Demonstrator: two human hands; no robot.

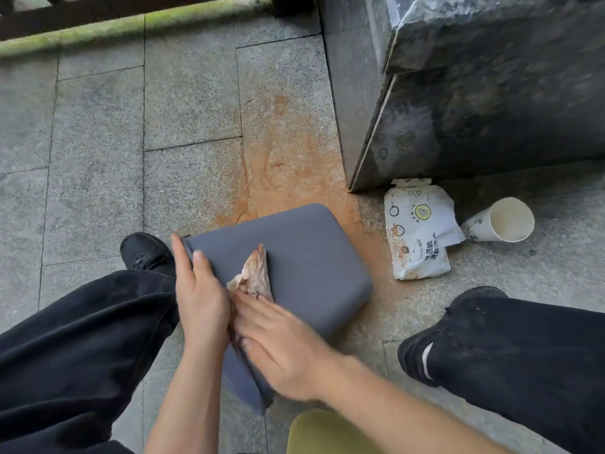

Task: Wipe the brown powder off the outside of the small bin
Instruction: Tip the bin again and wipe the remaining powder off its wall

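Wiping underway: left hand (199, 299) grips rim of small grey plastic bin (304, 267) lying on its side mid-frame, right hand (281, 342) presses brown-stained crumpled tissue (255, 273) flat on it; next, probably sweep toward 1 o'clock.

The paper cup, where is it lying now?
In the head view the paper cup lies on its side at the right, on the pavement beside the white packet, below the stone block.
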